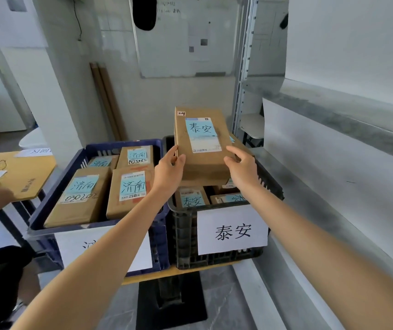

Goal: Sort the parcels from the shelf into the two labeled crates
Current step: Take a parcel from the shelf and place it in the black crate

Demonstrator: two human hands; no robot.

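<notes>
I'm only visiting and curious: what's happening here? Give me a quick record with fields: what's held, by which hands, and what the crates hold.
Held item: cardboard parcel, label handwritten 泰安
Hands: left hand and right hand grip its two sides
Position: above the black crate
Black crate: paper sign reads 泰安; parcels marked 泰安 inside
Blue crate: left of the black one, holds parcels marked 济南
Match: held label agrees with the black crate's sign

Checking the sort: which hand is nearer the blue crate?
Left. The left hand grips the parcel on its left edge, by the blue crate; the right hand grips the opposite edge, over the black crate.
</notes>
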